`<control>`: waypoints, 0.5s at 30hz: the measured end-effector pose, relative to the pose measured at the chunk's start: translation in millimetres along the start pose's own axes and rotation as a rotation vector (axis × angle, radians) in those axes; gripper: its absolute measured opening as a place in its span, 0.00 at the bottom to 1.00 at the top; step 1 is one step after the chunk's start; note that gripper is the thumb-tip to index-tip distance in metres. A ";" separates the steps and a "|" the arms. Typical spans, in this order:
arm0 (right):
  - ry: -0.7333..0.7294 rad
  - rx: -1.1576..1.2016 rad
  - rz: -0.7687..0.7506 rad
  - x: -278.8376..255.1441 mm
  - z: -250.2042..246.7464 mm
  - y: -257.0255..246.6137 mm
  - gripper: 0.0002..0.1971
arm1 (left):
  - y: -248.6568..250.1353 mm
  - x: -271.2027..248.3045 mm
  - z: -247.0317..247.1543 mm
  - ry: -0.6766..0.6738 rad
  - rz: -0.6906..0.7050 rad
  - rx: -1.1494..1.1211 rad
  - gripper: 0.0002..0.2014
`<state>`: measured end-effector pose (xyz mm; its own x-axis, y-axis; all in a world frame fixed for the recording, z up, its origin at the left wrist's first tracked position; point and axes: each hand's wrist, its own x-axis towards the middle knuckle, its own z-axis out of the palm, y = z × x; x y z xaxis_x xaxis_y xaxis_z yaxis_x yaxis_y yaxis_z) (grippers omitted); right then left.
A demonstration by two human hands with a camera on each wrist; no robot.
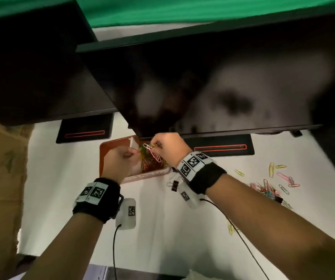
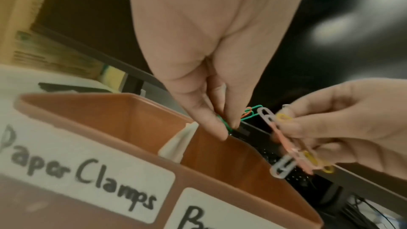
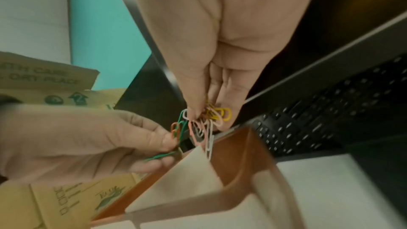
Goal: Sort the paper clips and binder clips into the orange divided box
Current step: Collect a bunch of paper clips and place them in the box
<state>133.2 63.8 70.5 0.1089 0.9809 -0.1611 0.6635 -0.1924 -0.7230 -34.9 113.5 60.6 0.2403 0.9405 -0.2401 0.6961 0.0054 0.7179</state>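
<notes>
Holding both hands over the orange divided box (image 1: 110, 147), I am working a tangle of coloured paper clips apart. My left hand (image 1: 120, 161) pinches a green paper clip (image 2: 224, 122) between thumb and fingertips, with an orange clip (image 3: 175, 129) hooked to it. My right hand (image 1: 169, 147) grips a linked bunch of clips (image 3: 211, 119), yellow, pink and white, which dangles from the fingertips above the box's right compartment. The two clusters are close together; I cannot tell whether they are joined. A pile of paper clips (image 1: 152, 163) already lies in that right compartment, and a pale divider (image 3: 187, 171) splits the box. The label (image 2: 83, 173) on the front of the left compartment reads "Paper Clamps".

On the white counter (image 1: 162, 229), a black binder clip (image 1: 175, 185) lies just beside the box's near right corner, under my right wrist. A loose heap of paper clips (image 1: 269, 188) sits well to the right, with a few singles scattered around it. Dark monitors (image 1: 223, 77) hang over the far side of the box, and a cardboard carton (image 1: 1, 168) stands at the left.
</notes>
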 end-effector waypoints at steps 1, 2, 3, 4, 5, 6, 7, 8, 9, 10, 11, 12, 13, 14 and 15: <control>-0.013 0.004 0.024 9.2 12.0 -6.3 0.12 | -3.3 1.8 -0.3 -0.033 0.014 0.029 0.02; -0.024 0.008 0.049 15.8 21.7 -10.2 0.14 | -4.7 2.4 0.2 -0.071 0.036 0.049 0.04; -0.034 0.012 0.069 19.4 28.8 -12.0 0.16 | -6.2 3.0 1.0 -0.100 0.055 0.066 0.06; -0.041 0.018 0.079 19.7 32.8 -12.2 0.17 | -6.8 2.9 1.5 -0.114 0.072 0.085 0.09; -0.044 0.032 0.077 18.1 34.7 -10.1 0.18 | -5.9 1.6 1.7 -0.116 0.089 0.096 0.11; -0.041 0.052 0.064 14.1 33.8 -7.6 0.18 | -4.2 -1.5 1.5 -0.118 0.111 0.086 0.12; -0.033 0.070 0.049 8.4 29.9 -3.6 0.18 | -1.2 -5.6 3.3 -0.128 0.141 0.055 0.13; -0.013 0.083 0.035 0.0 23.3 3.2 0.17 | 3.8 -11.5 8.0 -0.144 0.182 0.018 0.13; 0.009 0.098 0.016 -6.5 18.5 8.3 0.15 | 7.2 -17.7 9.7 -0.149 0.224 0.001 0.13; 0.036 0.108 0.008 -15.9 11.2 16.0 0.13 | 13.5 -24.5 14.6 -0.153 0.280 -0.001 0.12; 0.067 0.123 0.007 -27.6 2.4 26.2 0.12 | 20.8 -30.7 22.6 -0.165 0.338 0.010 0.12; 0.099 0.137 0.012 -40.4 -7.7 38.4 0.11 | 28.6 -36.6 32.2 -0.184 0.395 0.020 0.11; 0.129 0.145 0.024 -53.7 -17.8 53.1 0.11 | 36.3 -41.2 43.6 -0.213 0.443 0.028 0.11; 0.152 0.133 0.045 -68.8 -29.6 68.8 0.11 | 43.8 -45.1 57.1 -0.253 0.486 0.036 0.10; 0.168 0.099 0.078 -83.5 -41.3 87.4 0.11 | 52.2 -49.0 71.9 -0.298 0.518 0.046 0.09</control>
<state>212.6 -33.7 48.5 0.2842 0.9524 -0.1108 0.5732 -0.2614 -0.7766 38.4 43.3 62.9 0.7308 0.6811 -0.0443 0.4649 -0.4492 0.7630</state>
